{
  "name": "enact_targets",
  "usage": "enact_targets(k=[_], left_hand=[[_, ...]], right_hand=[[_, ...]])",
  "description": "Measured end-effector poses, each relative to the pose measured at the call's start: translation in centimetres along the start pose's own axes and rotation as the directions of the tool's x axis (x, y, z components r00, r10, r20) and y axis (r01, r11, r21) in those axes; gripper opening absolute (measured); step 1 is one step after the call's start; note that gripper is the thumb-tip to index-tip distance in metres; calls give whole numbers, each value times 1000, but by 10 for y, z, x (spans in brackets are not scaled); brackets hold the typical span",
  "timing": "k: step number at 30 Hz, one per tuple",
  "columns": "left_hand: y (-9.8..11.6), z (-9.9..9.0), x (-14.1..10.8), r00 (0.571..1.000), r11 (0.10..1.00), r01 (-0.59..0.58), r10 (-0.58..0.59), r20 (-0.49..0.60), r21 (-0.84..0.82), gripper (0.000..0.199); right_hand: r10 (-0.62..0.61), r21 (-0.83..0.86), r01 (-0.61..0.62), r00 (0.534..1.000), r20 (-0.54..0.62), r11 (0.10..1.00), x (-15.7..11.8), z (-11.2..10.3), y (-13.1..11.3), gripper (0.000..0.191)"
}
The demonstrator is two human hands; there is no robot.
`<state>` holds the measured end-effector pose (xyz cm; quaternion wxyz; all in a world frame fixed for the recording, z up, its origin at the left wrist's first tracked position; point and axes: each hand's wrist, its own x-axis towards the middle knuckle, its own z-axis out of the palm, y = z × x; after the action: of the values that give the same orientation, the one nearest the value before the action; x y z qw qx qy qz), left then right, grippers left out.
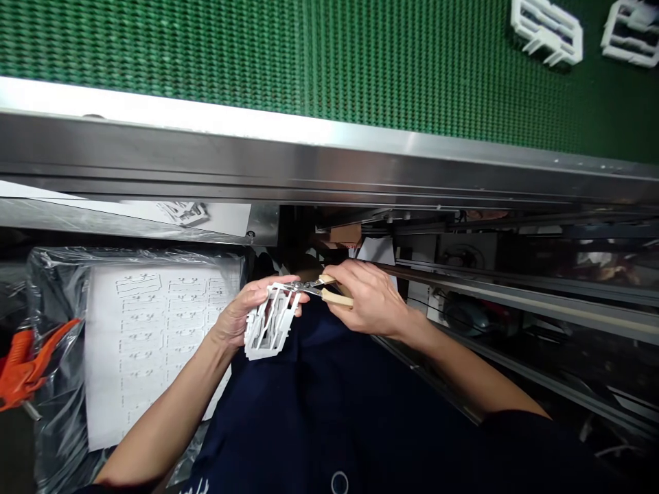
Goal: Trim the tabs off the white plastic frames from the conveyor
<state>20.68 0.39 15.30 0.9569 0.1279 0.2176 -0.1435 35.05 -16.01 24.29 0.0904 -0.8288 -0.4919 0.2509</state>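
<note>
A plastic part (270,322) sits in the hands (371,295), below a steel rail (309,154), right of a bagged sheet (154,343).

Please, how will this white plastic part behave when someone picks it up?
The white plastic part is probably light for its size, because its frame is mostly open gaps. It likely feels stiff, as it keeps its shape in the left hand. Its thin ribs may snap if bent.

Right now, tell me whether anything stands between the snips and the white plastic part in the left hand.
Nothing visible does. The metal blades of the snips, held in the right hand, already meet the upper edge of the white plastic part, which the left hand grips.
</note>
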Motion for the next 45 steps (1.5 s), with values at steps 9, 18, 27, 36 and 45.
enact_targets(k=[9, 18, 27, 36, 45], left_hand=[[1, -2, 1, 1000, 1000, -5, 5, 27, 3, 46], [0, -2, -1, 998, 1000, -23, 23, 54, 12, 44], [1, 0, 1, 996, 999, -35, 36, 80, -16, 42], [-3, -2, 0, 996, 998, -54, 57, 72, -44, 41], [-2, 0, 1, 994, 996, -69, 72, 77, -49, 41]], right_hand=[[-32, -125, 30, 999, -16, 992, -2, 2, 0, 30], [-50, -199, 46, 999, -16, 979, -2, -2, -2, 27], [-131, -314, 86, 984, -124, 945, 0, 1, -1, 26], [-178, -370, 92, 962, -205, 924, 1, 3, 0, 24], [-169, -373, 91, 968, -184, 923, 2, 1, -1, 26]])
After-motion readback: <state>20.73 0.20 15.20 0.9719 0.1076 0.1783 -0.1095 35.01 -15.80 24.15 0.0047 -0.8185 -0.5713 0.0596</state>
